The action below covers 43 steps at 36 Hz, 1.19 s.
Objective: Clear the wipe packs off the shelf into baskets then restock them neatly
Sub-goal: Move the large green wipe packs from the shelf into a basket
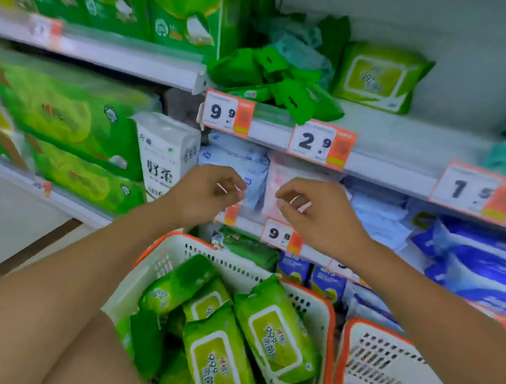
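Reaching up between basket and shelf.
Both hands, left [206, 192] and right [311, 208], hovered empty with fingers loosely curled; the remaining wipe pack [379, 76] lay up-right on the shelf [401, 137], nearer the right hand, long axis roughly sideways.

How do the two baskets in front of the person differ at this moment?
The left basket holds several green wipe packs; no packs show in the right basket, though only part of it is in frame. The left basket sits between the person's forearms, the right basket under the right arm. Both are white mesh with orange rims.
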Motion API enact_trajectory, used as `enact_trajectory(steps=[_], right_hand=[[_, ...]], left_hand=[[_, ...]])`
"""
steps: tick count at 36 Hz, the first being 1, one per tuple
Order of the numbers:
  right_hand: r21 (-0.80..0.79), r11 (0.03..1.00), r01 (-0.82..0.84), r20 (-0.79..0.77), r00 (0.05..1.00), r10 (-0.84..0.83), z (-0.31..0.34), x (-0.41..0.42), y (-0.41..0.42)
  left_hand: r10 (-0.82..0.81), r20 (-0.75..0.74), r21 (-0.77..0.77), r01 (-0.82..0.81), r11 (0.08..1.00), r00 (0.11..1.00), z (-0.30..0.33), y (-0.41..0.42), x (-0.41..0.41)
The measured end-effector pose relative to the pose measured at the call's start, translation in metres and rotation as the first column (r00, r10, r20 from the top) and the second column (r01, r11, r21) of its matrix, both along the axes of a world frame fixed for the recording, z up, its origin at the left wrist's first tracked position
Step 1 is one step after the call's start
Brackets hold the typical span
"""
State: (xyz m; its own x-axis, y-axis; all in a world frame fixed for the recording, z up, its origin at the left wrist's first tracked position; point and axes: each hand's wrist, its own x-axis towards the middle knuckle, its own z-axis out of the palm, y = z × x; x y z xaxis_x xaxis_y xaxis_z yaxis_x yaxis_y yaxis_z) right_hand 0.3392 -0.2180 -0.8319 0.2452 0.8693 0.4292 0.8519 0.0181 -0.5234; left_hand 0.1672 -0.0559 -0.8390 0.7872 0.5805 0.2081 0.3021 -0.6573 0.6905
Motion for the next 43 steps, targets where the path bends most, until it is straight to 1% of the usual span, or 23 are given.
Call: enact_trajectory(steps=[2,3,4,5,6,8,10,11,12,13,15,16,17,18,20,22,24,27,29,32,34,39,43], right_hand=[[0.178,0.980,0.091,-0.005,0.996,-0.092,0.043,0.031,-0.018],[0.240,0.962,0.130,-0.015,0.991,-0.130,0.063,0.048,-0.025],[0.275,0.948,0.162,-0.025,0.987,-0.162,0.082,0.066,-0.031],[0.278,0.941,0.192,-0.031,0.981,-0.190,0.097,0.084,-0.036],[0.245,0.945,0.218,-0.033,0.976,-0.217,0.109,0.103,-0.038],[0.095,0.947,0.307,-0.005,0.951,-0.308,0.122,0.146,-0.038],[-0.093,0.902,0.423,0.004,0.906,-0.424,0.124,0.184,-0.034],[-0.179,0.876,0.449,-0.048,0.885,-0.463,0.121,0.199,-0.032],[-0.262,0.850,0.458,-0.109,0.861,-0.497,0.117,0.213,-0.030],[-0.338,0.819,0.464,-0.131,0.839,-0.529,0.110,0.226,-0.027],[-0.439,0.769,0.465,-0.091,0.828,-0.553,0.098,0.251,-0.017],[-0.464,0.762,0.452,-0.101,0.827,-0.552,0.095,0.261,-0.010],[-0.480,0.767,0.425,-0.146,0.824,-0.548,0.094,0.272,-0.001],[-0.493,0.780,0.386,-0.220,0.811,-0.541,0.095,0.279,0.009],[-0.475,0.820,0.319,-0.409,0.746,-0.526,0.100,0.289,0.032],[-0.399,0.856,0.329,-0.543,0.668,-0.510,0.098,0.307,0.053],[-0.316,0.889,0.331,-0.633,0.624,-0.457,0.093,0.327,0.075],[-0.209,0.943,0.259,-0.770,0.551,-0.323,0.098,0.340,0.100],[-0.182,0.955,0.233,-0.782,0.554,-0.284,0.106,0.338,0.107],[-0.195,0.948,0.253,-0.739,0.598,-0.311,0.112,0.329,0.108],[-0.205,0.941,0.268,-0.735,0.592,-0.329,0.114,0.322,0.109],[-0.140,0.904,0.404,-0.771,0.528,-0.356,0.122,0.297,0.096],[-0.112,0.877,0.468,-0.843,0.423,-0.333,0.138,0.276,0.053]], left_hand=[[-0.110,0.169,0.159,0.083,0.984,0.979,0.040,-0.022,0.047],[-0.176,0.221,0.250,0.119,0.961,0.959,0.060,-0.032,0.071],[-0.237,0.235,0.320,0.155,0.935,0.943,0.078,-0.042,0.094],[-0.273,0.204,0.377,0.182,0.908,0.940,0.092,-0.049,0.116],[-0.267,0.136,0.430,0.186,0.883,0.954,0.102,-0.052,0.139],[-0.169,-0.058,0.521,0.174,0.836,0.984,0.113,-0.053,0.179],[-0.033,-0.272,0.551,0.184,0.814,0.962,0.119,-0.052,0.211],[0.012,-0.366,0.565,0.213,0.797,0.930,0.123,-0.052,0.224],[0.032,-0.459,0.552,0.257,0.794,0.888,0.127,-0.050,0.235],[0.031,-0.545,0.504,0.297,0.811,0.838,0.129,-0.047,0.246],[-0.009,-0.700,0.332,0.336,0.881,0.714,0.133,-0.036,0.263],[-0.031,-0.751,0.260,0.338,0.905,0.660,0.134,-0.029,0.270],[-0.035,-0.782,0.233,0.343,0.910,0.623,0.134,-0.024,0.275],[-0.027,-0.799,0.237,0.357,0.903,0.600,0.135,-0.019,0.279],[-0.014,-0.817,0.264,0.395,0.880,0.577,0.132,-0.015,0.281],[-0.053,-0.807,0.236,0.404,0.884,0.589,0.126,-0.015,0.279],[-0.117,-0.771,0.189,0.401,0.896,0.626,0.118,-0.015,0.274],[-0.153,-0.752,0.157,0.400,0.903,0.641,0.116,-0.014,0.270],[-0.158,-0.755,0.146,0.398,0.906,0.636,0.119,-0.013,0.272],[-0.161,-0.757,0.148,0.407,0.902,0.633,0.118,-0.014,0.272],[-0.155,-0.749,0.167,0.410,0.897,0.644,0.117,-0.014,0.272],[-0.158,-0.737,0.156,0.393,0.906,0.657,0.118,-0.016,0.271],[-0.135,-0.724,0.173,0.368,0.914,0.676,0.123,-0.021,0.267]])
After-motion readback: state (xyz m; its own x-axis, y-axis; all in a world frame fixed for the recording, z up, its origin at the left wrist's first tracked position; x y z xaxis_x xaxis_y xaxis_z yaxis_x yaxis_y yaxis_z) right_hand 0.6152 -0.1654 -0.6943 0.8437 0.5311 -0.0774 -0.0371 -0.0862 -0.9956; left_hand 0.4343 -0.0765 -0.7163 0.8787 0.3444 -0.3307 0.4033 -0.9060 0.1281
